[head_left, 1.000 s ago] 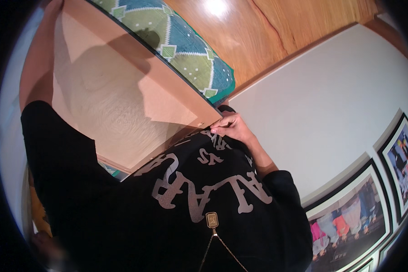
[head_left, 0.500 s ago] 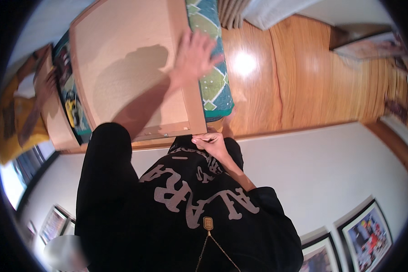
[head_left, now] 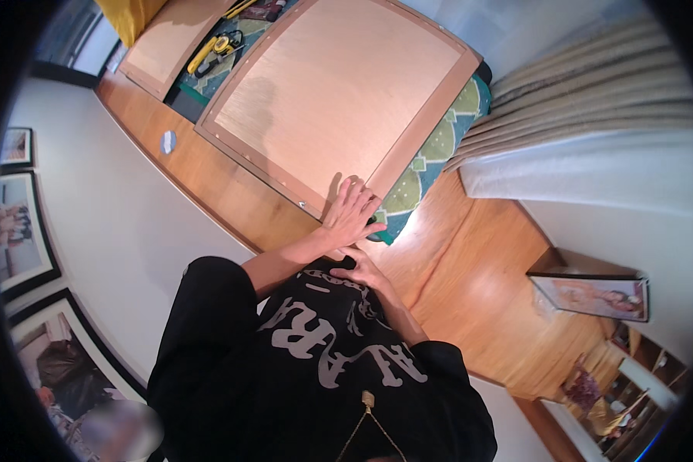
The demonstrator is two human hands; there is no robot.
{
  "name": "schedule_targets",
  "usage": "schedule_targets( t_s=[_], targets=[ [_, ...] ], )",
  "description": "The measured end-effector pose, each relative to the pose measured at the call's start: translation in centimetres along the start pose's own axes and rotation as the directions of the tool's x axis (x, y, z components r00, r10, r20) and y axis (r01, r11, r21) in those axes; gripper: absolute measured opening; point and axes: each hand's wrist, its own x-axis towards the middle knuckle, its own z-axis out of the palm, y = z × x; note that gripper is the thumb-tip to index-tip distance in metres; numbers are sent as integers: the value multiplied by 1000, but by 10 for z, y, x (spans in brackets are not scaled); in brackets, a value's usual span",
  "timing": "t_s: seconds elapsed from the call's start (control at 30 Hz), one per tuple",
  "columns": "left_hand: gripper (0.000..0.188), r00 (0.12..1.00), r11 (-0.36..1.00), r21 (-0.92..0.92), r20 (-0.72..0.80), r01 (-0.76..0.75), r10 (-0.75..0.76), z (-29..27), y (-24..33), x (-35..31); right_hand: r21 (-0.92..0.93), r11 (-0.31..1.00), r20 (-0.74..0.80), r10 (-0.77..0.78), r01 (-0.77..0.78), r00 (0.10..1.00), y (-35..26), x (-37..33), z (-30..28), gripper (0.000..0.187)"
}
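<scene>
A large wooden panel (head_left: 339, 92) with a raised border lies on a green patterned cloth (head_left: 420, 165). At its near corner, my left hand (head_left: 350, 212) rests on the border, palm down, fingers stretched out and thumb apart. Just below it, close to my body, my right hand (head_left: 364, 269) is curled at the same corner. Its grip is partly covered by my left hand and wrist.
Left of the panel are a yellow-and-black tool (head_left: 215, 52) and a second wooden panel (head_left: 169, 42). A small round object (head_left: 168, 142) lies on the wooden floor (head_left: 470, 269). Curtains (head_left: 577, 85) hang at the right, near a leaning framed picture (head_left: 593, 296). Framed pictures (head_left: 23, 223) hang at left.
The view has swung round to the right. My left hand has come from above the panel's right border down to its near corner. My right hand stays by that corner.
</scene>
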Motion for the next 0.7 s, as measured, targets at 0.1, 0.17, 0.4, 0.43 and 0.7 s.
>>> schedule_targets(
  t_s=[0.1,0.17,0.4,0.43,0.7],
  targets=[
    [64,996,999,0,-72,45,-45,3,-2,1,-54,997,227,57,-46,972,-15,4,-26,66],
    [65,995,999,4,-90,48,-47,13,-1,-4,-28,999,360,-18,31,933,-44,8,-48,63],
    [69,951,960,98,-197,262,-239,21,0,-27,-135,924,308,382,-358,871,-103,49,-236,20],
    [68,926,942,79,-228,326,-301,21,-5,-37,-32,977,160,211,-209,964,-95,74,-278,15],
    [61,307,313,3,-205,950,-929,-5,86,-50,-894,430,-278,-317,-124,907,-106,287,-532,29]
  ],
)
